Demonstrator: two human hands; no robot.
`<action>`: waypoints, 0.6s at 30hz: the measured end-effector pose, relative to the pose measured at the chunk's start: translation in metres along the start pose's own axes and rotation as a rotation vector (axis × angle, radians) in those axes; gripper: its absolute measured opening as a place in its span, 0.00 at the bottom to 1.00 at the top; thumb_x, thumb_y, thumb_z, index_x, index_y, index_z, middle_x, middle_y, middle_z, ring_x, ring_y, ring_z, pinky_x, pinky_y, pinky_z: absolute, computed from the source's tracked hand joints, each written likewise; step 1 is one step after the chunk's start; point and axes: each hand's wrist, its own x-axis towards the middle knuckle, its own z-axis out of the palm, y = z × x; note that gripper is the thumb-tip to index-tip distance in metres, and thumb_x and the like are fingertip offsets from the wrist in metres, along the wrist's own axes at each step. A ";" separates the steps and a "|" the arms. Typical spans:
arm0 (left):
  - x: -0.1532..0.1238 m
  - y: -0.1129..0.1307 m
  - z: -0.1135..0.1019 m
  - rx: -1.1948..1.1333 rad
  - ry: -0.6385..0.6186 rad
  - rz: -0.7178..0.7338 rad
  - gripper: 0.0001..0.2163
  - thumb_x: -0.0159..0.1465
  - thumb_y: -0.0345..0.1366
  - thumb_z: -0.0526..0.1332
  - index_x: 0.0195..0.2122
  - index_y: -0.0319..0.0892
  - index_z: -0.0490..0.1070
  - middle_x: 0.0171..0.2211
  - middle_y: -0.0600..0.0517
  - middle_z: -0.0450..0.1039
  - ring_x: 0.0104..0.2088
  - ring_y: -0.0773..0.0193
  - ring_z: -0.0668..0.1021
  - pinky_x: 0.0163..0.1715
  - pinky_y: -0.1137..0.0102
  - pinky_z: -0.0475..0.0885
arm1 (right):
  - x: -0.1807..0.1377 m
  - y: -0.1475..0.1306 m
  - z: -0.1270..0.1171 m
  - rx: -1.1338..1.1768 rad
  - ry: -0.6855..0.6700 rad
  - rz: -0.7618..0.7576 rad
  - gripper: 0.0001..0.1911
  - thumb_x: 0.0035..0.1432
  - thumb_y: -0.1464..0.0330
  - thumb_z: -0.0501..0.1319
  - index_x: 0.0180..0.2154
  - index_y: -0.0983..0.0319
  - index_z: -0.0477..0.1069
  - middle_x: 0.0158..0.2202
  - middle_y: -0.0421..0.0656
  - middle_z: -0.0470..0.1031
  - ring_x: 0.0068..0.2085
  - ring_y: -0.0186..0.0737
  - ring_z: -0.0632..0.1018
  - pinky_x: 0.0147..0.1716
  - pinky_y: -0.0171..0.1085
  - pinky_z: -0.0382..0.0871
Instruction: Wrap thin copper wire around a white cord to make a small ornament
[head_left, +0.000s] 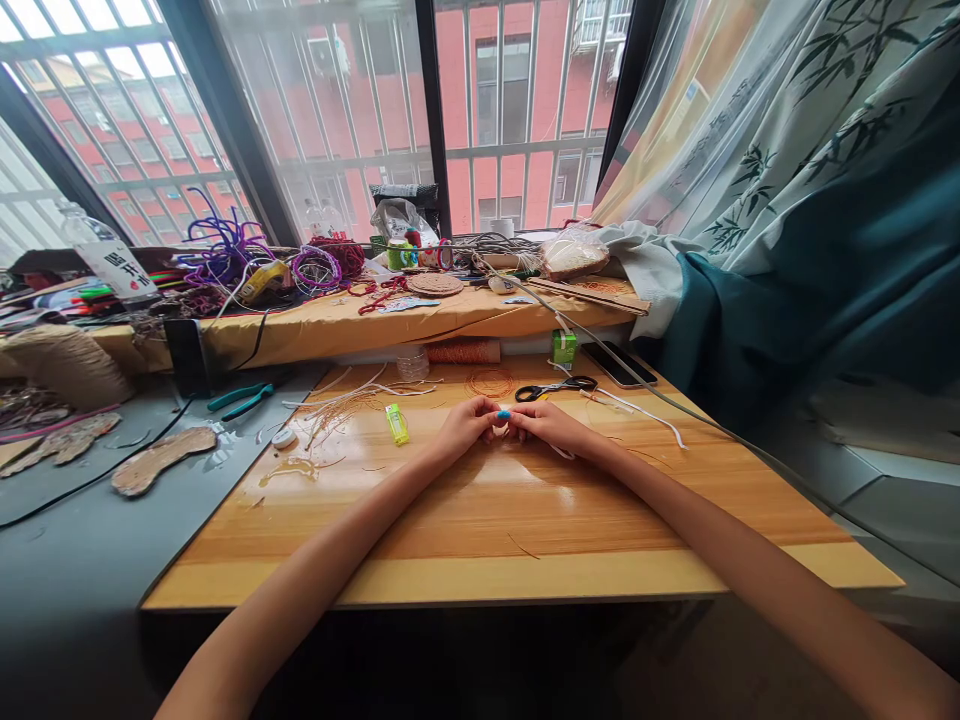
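Over the middle of the wooden table, my left hand and my right hand meet fingertip to fingertip. Pinched between them is a small bright blue piece, too small to tell its kind. A bit of white cord shows below my right hand. Black-handled scissors lie just beyond that hand. To the left of my left hand rests a yellow-green lighter. A loop of thin orange cord lies behind both hands.
Teal-handled pliers and a flat tan piece lie on the grey surface at left. At the table's back are an orange cord spool, a green box and a phone. A cluttered ledge runs behind; a long cable crosses at right.
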 end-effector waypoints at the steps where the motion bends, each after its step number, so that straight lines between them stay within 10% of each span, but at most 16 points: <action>1: 0.000 0.000 0.000 0.000 0.002 -0.001 0.11 0.50 0.40 0.58 0.27 0.36 0.63 0.20 0.58 0.63 0.17 0.76 0.66 0.18 0.78 0.60 | 0.001 0.001 0.000 -0.003 0.003 0.001 0.20 0.51 0.55 0.49 0.24 0.65 0.65 0.22 0.40 0.66 0.24 0.29 0.66 0.25 0.31 0.58; 18: 0.000 0.002 0.000 0.001 0.037 -0.026 0.09 0.52 0.36 0.57 0.32 0.36 0.66 0.26 0.54 0.68 0.17 0.77 0.66 0.18 0.78 0.62 | -0.001 0.002 0.004 -0.027 0.109 -0.008 0.17 0.52 0.58 0.49 0.27 0.65 0.66 0.23 0.40 0.66 0.24 0.30 0.66 0.26 0.31 0.59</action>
